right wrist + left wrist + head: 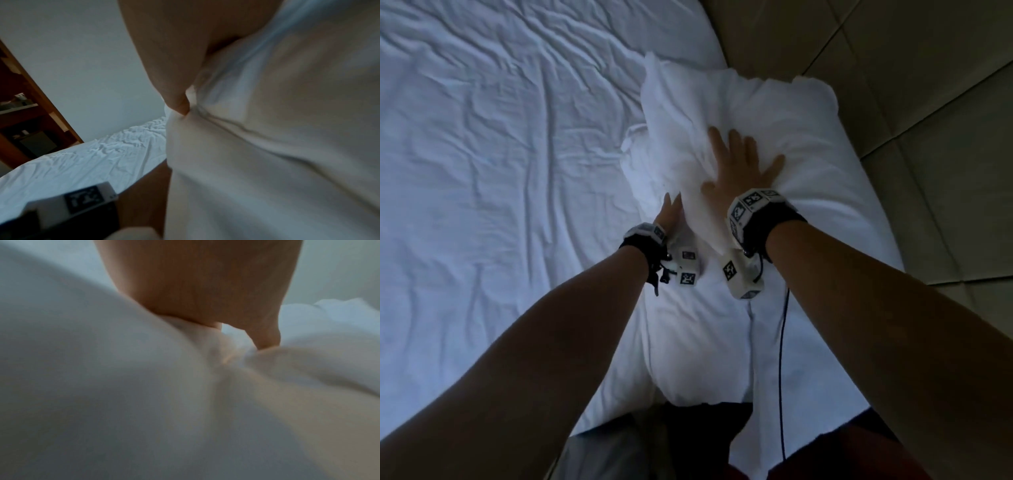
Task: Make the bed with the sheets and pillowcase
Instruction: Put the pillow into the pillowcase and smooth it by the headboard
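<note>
A white pillow [774, 113] in its pillowcase lies lengthwise on the right side of the bed, next to the headboard. My right hand [739, 164] presses flat on its bulging middle with the fingers spread. In the right wrist view the same right hand [174, 48] pushes its thumb into the pillow cloth [287, 129]. My left hand [671, 210] is at the pillow's left side, its fingers hidden under a raised fold. The left wrist view shows my left hand [205, 288] with thumb and fingers dug into gathered pillowcase cloth [226, 363].
A wrinkled white sheet [500, 171] covers the mattress to the left. The padded beige headboard [893, 85] stands on the right. A dark cable [782, 342] hangs from my right wrist. Wooden shelving [26, 113] stands beyond the bed's far side.
</note>
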A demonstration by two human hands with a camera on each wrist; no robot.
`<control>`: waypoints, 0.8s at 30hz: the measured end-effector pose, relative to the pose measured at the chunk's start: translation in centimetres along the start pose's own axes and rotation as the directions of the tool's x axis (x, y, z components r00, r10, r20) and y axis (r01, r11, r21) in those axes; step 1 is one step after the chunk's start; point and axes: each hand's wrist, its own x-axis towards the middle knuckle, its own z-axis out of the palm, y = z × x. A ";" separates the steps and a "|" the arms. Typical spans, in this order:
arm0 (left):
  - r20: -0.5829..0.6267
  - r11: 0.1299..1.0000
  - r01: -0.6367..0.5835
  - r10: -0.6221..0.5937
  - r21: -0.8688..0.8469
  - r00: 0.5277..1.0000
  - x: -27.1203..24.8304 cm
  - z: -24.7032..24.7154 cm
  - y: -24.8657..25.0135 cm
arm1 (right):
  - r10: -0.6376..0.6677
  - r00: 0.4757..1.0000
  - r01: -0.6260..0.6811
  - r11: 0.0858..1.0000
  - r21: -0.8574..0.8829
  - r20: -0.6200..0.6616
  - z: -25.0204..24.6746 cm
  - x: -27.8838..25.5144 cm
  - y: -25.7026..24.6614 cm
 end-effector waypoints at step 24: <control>0.163 0.979 0.137 -0.113 -0.150 0.980 -9.0 12.2 -20.1 | 0.277 0.895 -0.238 0.960 0.151 -0.350 1.0 -23.2 10.9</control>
